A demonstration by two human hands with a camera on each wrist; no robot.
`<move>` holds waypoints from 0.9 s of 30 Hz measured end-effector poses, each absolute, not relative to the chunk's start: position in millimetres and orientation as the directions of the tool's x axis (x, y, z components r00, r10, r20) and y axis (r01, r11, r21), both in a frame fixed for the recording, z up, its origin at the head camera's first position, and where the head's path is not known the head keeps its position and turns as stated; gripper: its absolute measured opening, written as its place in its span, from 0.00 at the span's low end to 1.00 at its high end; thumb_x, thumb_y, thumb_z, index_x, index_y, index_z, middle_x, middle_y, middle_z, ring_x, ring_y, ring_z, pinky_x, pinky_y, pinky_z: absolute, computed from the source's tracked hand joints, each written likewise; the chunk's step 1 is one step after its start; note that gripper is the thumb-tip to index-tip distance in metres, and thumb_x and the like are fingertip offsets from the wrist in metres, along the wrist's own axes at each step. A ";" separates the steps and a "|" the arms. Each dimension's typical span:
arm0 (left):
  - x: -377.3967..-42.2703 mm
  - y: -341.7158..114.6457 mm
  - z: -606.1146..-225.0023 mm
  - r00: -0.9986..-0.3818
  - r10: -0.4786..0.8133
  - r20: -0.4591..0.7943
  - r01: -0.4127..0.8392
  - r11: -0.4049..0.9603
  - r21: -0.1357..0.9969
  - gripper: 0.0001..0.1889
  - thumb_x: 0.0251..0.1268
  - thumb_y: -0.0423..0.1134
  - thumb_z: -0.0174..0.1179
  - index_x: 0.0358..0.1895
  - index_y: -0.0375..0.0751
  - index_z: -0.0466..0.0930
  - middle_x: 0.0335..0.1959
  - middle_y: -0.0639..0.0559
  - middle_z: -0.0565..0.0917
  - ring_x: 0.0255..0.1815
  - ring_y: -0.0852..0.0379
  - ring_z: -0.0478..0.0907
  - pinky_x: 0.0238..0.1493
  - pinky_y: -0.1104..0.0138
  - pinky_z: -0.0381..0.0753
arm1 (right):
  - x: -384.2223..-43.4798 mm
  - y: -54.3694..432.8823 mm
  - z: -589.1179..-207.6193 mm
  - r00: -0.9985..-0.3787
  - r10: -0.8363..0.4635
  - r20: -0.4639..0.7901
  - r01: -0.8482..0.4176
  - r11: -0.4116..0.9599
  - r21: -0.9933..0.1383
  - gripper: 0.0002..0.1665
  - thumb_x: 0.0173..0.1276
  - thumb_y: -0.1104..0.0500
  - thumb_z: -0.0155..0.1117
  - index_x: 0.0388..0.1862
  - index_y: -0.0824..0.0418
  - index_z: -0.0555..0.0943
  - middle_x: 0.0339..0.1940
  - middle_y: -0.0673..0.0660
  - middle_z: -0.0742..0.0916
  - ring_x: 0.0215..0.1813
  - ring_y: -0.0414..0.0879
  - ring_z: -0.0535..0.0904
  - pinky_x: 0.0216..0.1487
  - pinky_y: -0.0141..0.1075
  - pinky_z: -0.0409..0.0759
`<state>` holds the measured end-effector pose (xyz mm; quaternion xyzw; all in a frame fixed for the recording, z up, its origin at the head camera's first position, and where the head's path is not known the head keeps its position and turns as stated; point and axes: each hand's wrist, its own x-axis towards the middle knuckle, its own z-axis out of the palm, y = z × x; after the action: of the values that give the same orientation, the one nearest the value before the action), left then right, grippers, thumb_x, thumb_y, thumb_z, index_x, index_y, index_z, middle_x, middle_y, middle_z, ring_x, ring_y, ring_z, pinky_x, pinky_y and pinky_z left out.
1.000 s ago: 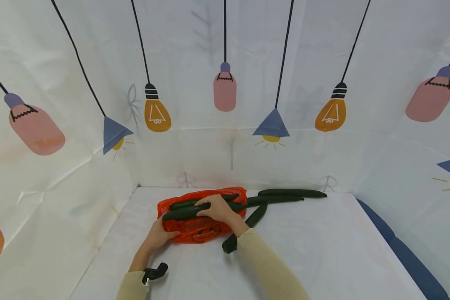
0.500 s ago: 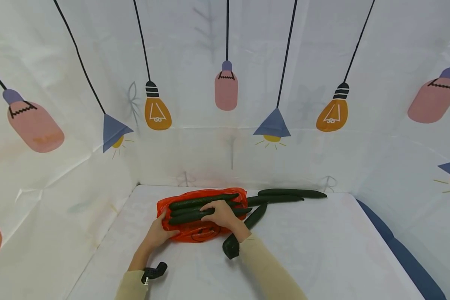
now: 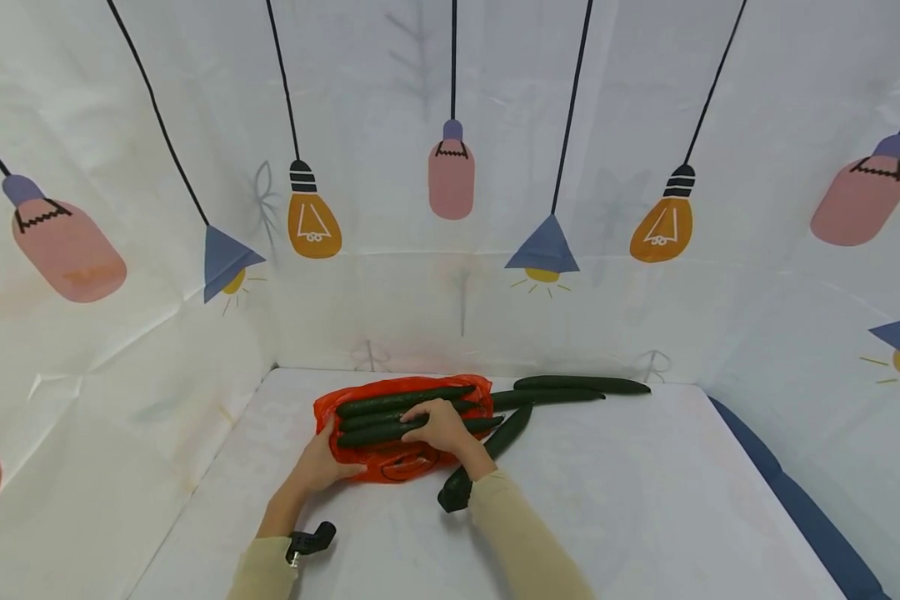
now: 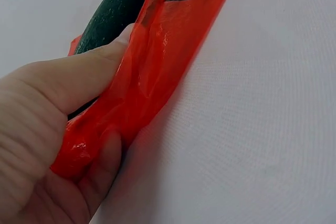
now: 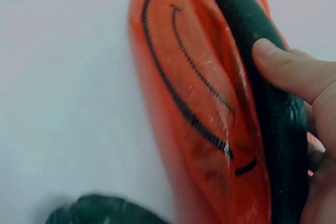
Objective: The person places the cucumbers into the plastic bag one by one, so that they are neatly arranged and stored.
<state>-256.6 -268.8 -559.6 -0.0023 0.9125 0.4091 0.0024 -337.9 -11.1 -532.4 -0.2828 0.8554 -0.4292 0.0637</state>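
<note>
A red plastic bag (image 3: 375, 457) with a black printed face lies at the back of the white table, its opening upward. Inside it are a back cucumber (image 3: 405, 402) and a middle cucumber (image 3: 371, 422), side by side. Thumb and fingers of my right hand (image 3: 441, 429) grip the front cucumber (image 3: 371, 436), whose right end pokes past the bag. The right wrist view shows the thumb on this cucumber's (image 5: 283, 135) dark skin. At the bag's left end, my left hand (image 3: 317, 462) pinches the plastic; in the left wrist view its thumb lies over the bag's edge.
Right of the bag lie a far cucumber (image 3: 582, 384) and another cucumber (image 3: 558, 397) just in front of it. A slanted cucumber (image 3: 512, 429) passes under my right wrist, its thick end toward me. A white printed sheet (image 3: 450, 292) hangs behind the table.
Over the past second, my right hand has shifted the front cucumber slightly right and toward me, uncovering more of the others. My left hand stays at the bag's left end.
</note>
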 end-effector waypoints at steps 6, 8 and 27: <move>-257.0 -268.7 -561.6 -1.000 -0.002 -0.002 -0.003 0.672 0.741 0.68 0.39 0.55 0.78 0.75 0.27 0.40 0.72 0.28 0.57 0.70 0.32 0.57 0.67 0.42 0.57 | -338.9 -13.4 -532.0 -0.850 -0.513 0.120 -0.397 0.475 -0.785 0.14 0.51 0.54 0.79 0.39 0.48 0.89 0.41 0.42 0.86 0.49 0.42 0.78 0.52 0.39 0.78; -257.0 -268.5 -561.4 -1.000 -0.003 0.000 -0.002 0.672 0.741 0.68 0.39 0.55 0.78 0.75 0.26 0.41 0.72 0.27 0.57 0.70 0.31 0.57 0.67 0.42 0.57 | -339.0 -14.1 -531.6 -0.857 -0.505 0.107 -0.385 0.486 -0.785 0.14 0.51 0.53 0.79 0.39 0.48 0.89 0.41 0.43 0.86 0.50 0.42 0.78 0.52 0.39 0.78; -253.6 -267.0 -558.9 -1.000 0.011 0.005 0.011 0.670 0.743 0.67 0.40 0.54 0.78 0.75 0.24 0.41 0.72 0.26 0.55 0.71 0.31 0.55 0.67 0.42 0.57 | -336.9 -22.2 -539.2 -0.885 -0.451 0.114 -0.390 0.584 -0.712 0.13 0.52 0.52 0.79 0.38 0.48 0.89 0.43 0.47 0.86 0.53 0.49 0.77 0.59 0.44 0.74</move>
<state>-253.6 -267.0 -558.9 0.0061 0.9137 0.4065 0.0001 -336.9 -22.2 -539.2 -0.2366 0.8891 -0.3898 0.0395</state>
